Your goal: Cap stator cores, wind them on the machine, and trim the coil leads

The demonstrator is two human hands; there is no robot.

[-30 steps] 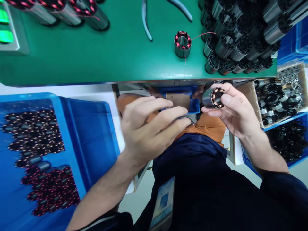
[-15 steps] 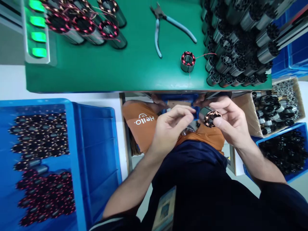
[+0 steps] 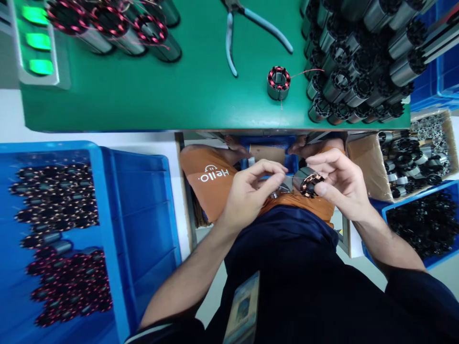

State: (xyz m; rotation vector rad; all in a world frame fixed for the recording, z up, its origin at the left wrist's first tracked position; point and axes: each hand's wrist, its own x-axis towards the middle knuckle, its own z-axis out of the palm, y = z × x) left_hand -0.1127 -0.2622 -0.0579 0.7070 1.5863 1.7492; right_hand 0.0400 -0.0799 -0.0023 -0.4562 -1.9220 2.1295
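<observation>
Over my lap, my right hand (image 3: 340, 184) grips a motor stator (image 3: 303, 180) by its side. The stator is a steel cylinder with copper-coloured windings and black insulation at its near end, which tilts toward me. To its left, my left hand (image 3: 253, 188) has thumb and forefinger drawn together in a pinch, a short gap from the stator. Whatever lies between those fingertips, perhaps a fine wire, is too small to make out. On the green mat (image 3: 215, 105) stands a stator with red windings (image 3: 278, 82), a loose red wire trailing right.
Pliers (image 3: 229, 43) with blue handles lie on the mat. Unwound stator cores (image 3: 339, 86) are stacked at right, red-wound stators (image 3: 154, 36) at upper left. Left is a blue crate (image 3: 107, 229) of wound stators. A cardboard box (image 3: 369, 167) and a blue bin (image 3: 383, 210) of black parts stand right.
The stator in my right hand has turned and shifted slightly left and down. My left hand keeps its pinch. The view has shifted, so the mat's things sit higher in it.
</observation>
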